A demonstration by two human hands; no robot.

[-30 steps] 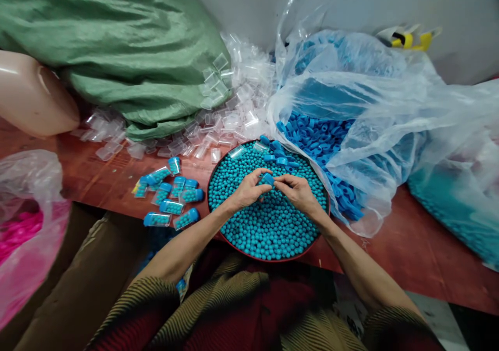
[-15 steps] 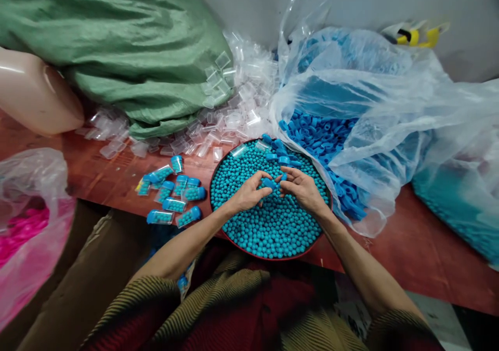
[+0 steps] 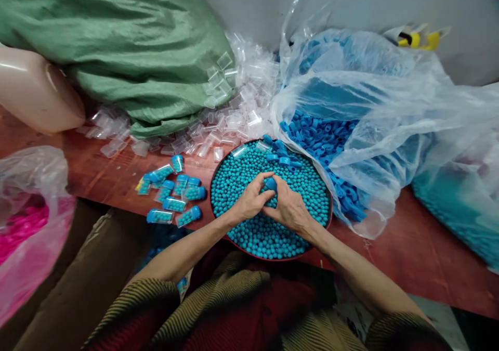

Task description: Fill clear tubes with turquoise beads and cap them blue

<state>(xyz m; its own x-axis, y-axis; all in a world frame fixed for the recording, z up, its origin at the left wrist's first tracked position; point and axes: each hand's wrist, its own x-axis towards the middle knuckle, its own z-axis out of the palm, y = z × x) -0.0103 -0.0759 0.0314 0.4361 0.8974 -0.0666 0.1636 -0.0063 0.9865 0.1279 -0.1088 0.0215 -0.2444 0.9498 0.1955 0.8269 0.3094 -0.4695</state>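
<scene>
My left hand (image 3: pixel 249 201) and my right hand (image 3: pixel 289 205) meet above a round red-rimmed tray (image 3: pixel 212 205) full of turquoise beads (image 3: pixel 265 236). Between their fingertips they grip a small container with a blue cap (image 3: pixel 270 184). Fingers hide most of its body. Loose blue caps (image 3: pixel 284 160) and a clear empty container (image 3: pixel 238 152) lie on the beads toward the tray's far side. To the left, several bead-filled containers with blue caps (image 3: pixel 174 204) rest on the red table.
Empty clear containers (image 3: pixel 234 119) are heaped behind the tray, against a green sack (image 3: pixel 156 75). An open plastic bag of blue caps (image 3: pixel 323 138) touches the tray's right side. Farther right is a bag of turquoise beads (image 3: pixel 448 221). Pink pieces (image 3: pixel 27 226) fill a bag at left.
My right hand has moved left and closed in against my left hand. The blue pieces held apart before are now together between both hands.
</scene>
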